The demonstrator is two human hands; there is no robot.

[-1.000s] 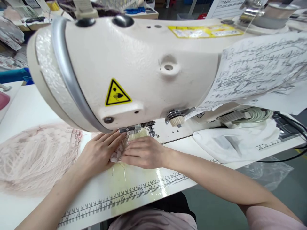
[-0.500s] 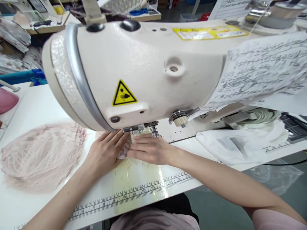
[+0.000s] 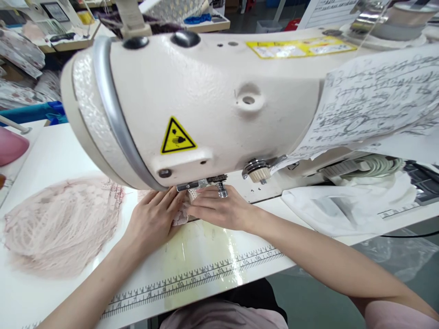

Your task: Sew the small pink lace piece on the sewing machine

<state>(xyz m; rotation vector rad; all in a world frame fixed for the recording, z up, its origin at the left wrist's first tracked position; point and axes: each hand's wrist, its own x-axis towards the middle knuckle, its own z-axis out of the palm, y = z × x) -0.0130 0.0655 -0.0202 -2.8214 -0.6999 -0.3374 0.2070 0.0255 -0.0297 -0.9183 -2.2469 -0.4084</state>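
Note:
A small piece of pale pink lace (image 3: 181, 215) lies between my hands, below the head of a white sewing machine (image 3: 212, 100). My left hand (image 3: 152, 214) rests flat over the lace's left side, fingers stretched out toward the needle area. From the right, my right hand (image 3: 222, 208) has its fingers bent together at the lace's edge; its thumb is hidden. Just above the fingers are the machine's metal thread guide and spring (image 3: 221, 187). The needle and presser foot cannot be made out behind my hands and the machine head.
A pink lace heap (image 3: 61, 224) lies on the white table at left. White cloth (image 3: 318, 205) sits right of my right forearm. A handwritten paper (image 3: 377, 100) hangs on the machine. A printed ruler (image 3: 192, 281) runs along the front edge.
My right hand has shifted slightly right and up, and its fingers have drawn in a little. My left hand stays at the lace with barely any movement. The view has shifted slightly.

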